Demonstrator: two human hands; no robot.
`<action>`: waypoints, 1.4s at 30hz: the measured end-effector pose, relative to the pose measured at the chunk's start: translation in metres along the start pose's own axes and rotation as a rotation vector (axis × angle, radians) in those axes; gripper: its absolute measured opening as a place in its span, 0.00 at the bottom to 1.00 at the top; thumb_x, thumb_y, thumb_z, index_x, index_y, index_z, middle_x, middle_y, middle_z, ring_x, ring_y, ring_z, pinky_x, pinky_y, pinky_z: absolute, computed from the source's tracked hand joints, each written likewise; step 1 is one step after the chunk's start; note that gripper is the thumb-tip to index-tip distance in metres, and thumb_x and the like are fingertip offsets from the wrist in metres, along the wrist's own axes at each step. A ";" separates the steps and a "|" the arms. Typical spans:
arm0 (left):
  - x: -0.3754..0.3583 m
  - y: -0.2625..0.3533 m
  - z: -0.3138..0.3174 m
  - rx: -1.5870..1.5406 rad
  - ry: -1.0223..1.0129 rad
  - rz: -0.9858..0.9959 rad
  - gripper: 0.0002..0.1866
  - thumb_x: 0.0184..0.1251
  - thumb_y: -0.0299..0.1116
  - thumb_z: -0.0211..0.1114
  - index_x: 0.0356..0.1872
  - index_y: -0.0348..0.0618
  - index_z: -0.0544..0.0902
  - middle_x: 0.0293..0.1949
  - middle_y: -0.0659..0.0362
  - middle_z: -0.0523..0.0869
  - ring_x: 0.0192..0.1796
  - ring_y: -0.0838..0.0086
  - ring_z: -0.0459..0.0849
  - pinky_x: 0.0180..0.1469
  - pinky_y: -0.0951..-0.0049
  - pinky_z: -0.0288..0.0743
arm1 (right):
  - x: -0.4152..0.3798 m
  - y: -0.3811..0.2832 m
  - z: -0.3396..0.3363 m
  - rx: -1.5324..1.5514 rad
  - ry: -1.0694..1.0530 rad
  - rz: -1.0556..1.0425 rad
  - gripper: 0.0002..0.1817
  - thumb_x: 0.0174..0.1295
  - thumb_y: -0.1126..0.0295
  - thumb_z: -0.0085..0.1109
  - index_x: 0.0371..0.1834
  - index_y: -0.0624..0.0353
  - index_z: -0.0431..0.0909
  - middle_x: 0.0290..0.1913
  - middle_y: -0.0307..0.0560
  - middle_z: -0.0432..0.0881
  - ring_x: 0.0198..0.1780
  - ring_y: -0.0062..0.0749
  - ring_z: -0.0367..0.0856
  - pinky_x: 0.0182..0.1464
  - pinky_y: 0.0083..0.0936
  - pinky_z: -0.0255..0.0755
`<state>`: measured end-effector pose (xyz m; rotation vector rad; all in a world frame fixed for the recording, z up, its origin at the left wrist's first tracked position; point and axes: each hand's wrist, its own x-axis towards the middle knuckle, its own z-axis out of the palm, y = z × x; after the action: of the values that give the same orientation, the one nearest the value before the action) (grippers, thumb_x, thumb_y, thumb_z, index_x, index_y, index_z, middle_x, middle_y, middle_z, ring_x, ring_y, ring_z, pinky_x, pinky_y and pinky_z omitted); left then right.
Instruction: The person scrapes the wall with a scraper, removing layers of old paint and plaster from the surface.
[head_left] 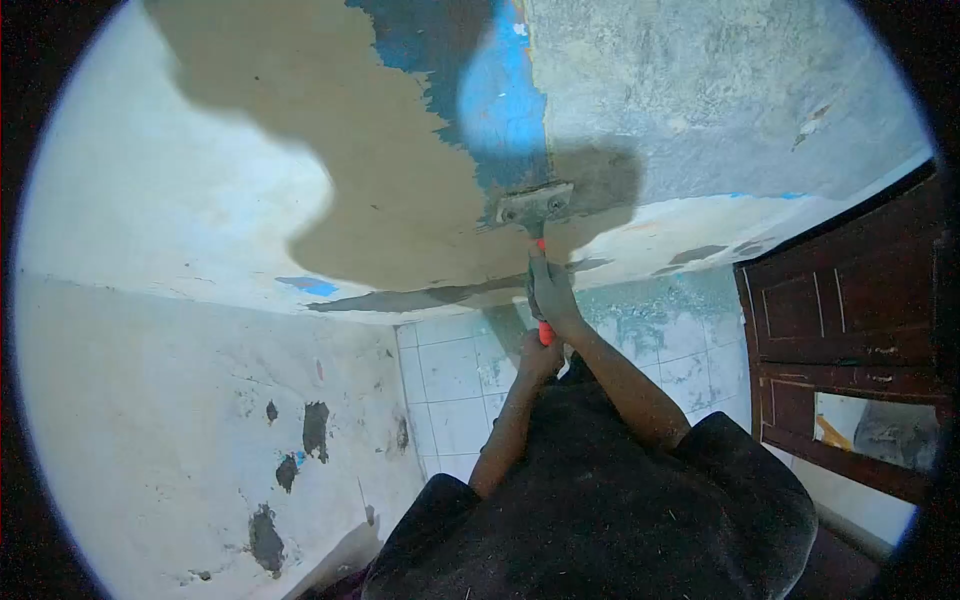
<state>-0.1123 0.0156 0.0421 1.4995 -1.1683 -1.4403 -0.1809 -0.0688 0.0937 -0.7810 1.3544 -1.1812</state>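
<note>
A wide-bladed scraper [535, 204] with a red handle lies with its blade against the wall [380, 150], at the lower end of a strip of blue paint [508, 95]. My right hand [552, 292] is wrapped round the upper part of the handle, just below the blade. Lower down, my left hand [541, 353] is closed on the handle's end. Left of the blue strip the paint is whitish with a jagged edge; to its right the surface is rough and grey.
A dark brown wooden cabinet [845, 310] stands at the right. White floor tiles [450, 370] with dust and debris lie below the wall. The left side wall [190, 400] has several grey bare patches. Shadows fall across the wall being touched.
</note>
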 end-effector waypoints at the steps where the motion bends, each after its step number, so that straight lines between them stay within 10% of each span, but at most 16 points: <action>1: -0.005 0.012 0.000 0.043 0.004 -0.029 0.14 0.59 0.39 0.59 0.24 0.36 0.75 0.13 0.59 0.75 0.17 0.75 0.74 0.19 0.70 0.65 | 0.009 0.016 -0.002 -0.006 -0.005 -0.003 0.27 0.66 0.46 0.40 0.13 0.50 0.60 0.08 0.31 0.57 0.07 0.17 0.55 0.10 0.18 0.49; 15: 0.036 -0.058 0.002 -0.375 -0.105 0.009 0.14 0.61 0.39 0.57 0.24 0.38 0.74 0.14 0.58 0.74 0.15 0.74 0.73 0.18 0.73 0.63 | 0.019 0.015 -0.006 -0.026 -0.075 0.005 0.26 0.65 0.46 0.42 0.16 0.53 0.63 0.08 0.34 0.58 0.06 0.21 0.54 0.09 0.21 0.49; 19: 0.016 0.020 0.009 0.033 0.009 0.219 0.12 0.60 0.37 0.56 0.30 0.36 0.75 0.19 0.55 0.77 0.23 0.70 0.76 0.27 0.68 0.70 | -0.021 -0.082 -0.003 -0.016 -0.048 -0.012 0.23 0.67 0.53 0.40 0.16 0.53 0.65 0.12 0.34 0.65 0.12 0.18 0.62 0.15 0.22 0.56; 21: 0.009 0.070 -0.005 0.108 -0.151 -0.091 0.13 0.60 0.36 0.56 0.34 0.34 0.75 0.24 0.51 0.79 0.29 0.66 0.78 0.34 0.65 0.72 | -0.003 -0.067 -0.002 -0.011 -0.008 -0.065 0.24 0.67 0.53 0.40 0.17 0.56 0.66 0.12 0.35 0.64 0.14 0.21 0.65 0.17 0.25 0.59; 24: 0.025 -0.058 0.007 0.328 -0.115 -0.024 0.19 0.59 0.44 0.59 0.34 0.33 0.76 0.27 0.49 0.80 0.32 0.67 0.79 0.36 0.65 0.71 | 0.015 0.033 -0.019 -0.365 -0.012 -0.180 0.18 0.67 0.58 0.40 0.36 0.61 0.75 0.19 0.41 0.70 0.24 0.33 0.71 0.28 0.35 0.65; 26: 0.027 -0.114 0.014 0.043 -0.141 -0.153 0.21 0.59 0.48 0.59 0.33 0.35 0.75 0.24 0.53 0.80 0.24 0.68 0.79 0.26 0.66 0.70 | 0.018 0.045 -0.020 -0.234 0.008 -0.140 0.22 0.65 0.50 0.43 0.21 0.55 0.67 0.13 0.37 0.66 0.15 0.23 0.65 0.18 0.27 0.58; 27: -0.003 -0.028 0.005 0.174 -0.180 -0.239 0.19 0.59 0.47 0.60 0.33 0.37 0.74 0.20 0.58 0.79 0.20 0.71 0.77 0.21 0.69 0.67 | 0.020 0.050 -0.020 -0.169 0.020 -0.121 0.27 0.64 0.46 0.45 0.13 0.53 0.63 0.11 0.35 0.63 0.11 0.19 0.62 0.13 0.23 0.55; 28: -0.002 -0.051 0.008 -0.124 -0.246 -0.246 0.17 0.59 0.45 0.62 0.33 0.40 0.72 0.18 0.60 0.77 0.19 0.73 0.76 0.20 0.71 0.65 | 0.003 0.026 -0.018 -0.128 0.022 0.090 0.26 0.64 0.46 0.45 0.13 0.53 0.63 0.11 0.35 0.64 0.10 0.19 0.62 0.13 0.23 0.55; 35: -0.009 -0.034 0.010 -0.085 -0.195 -0.237 0.17 0.61 0.48 0.60 0.30 0.43 0.72 0.18 0.62 0.73 0.17 0.76 0.71 0.17 0.71 0.61 | 0.038 0.089 -0.024 -0.219 0.118 -0.330 0.27 0.63 0.45 0.45 0.13 0.52 0.62 0.10 0.34 0.62 0.10 0.19 0.61 0.13 0.23 0.54; 40: 0.030 -0.053 0.001 0.033 -0.412 -0.186 0.16 0.65 0.42 0.53 0.45 0.41 0.70 0.30 0.59 0.75 0.31 0.72 0.76 0.33 0.69 0.70 | -0.020 -0.049 -0.009 -0.046 -0.051 -0.078 0.29 0.64 0.45 0.44 0.12 0.54 0.60 0.10 0.32 0.58 0.11 0.19 0.57 0.14 0.24 0.52; 42: 0.029 -0.048 0.012 -0.184 -0.253 -0.154 0.22 0.61 0.52 0.56 0.22 0.40 0.73 0.16 0.59 0.74 0.16 0.75 0.72 0.18 0.70 0.63 | -0.010 -0.040 -0.013 -0.168 -0.071 -0.307 0.30 0.64 0.45 0.44 0.11 0.56 0.61 0.10 0.32 0.58 0.13 0.19 0.57 0.17 0.25 0.50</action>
<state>-0.1199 0.0040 -0.0135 1.3309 -1.0493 -1.8325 -0.1990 -0.0676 0.1327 -1.1727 1.3176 -1.2726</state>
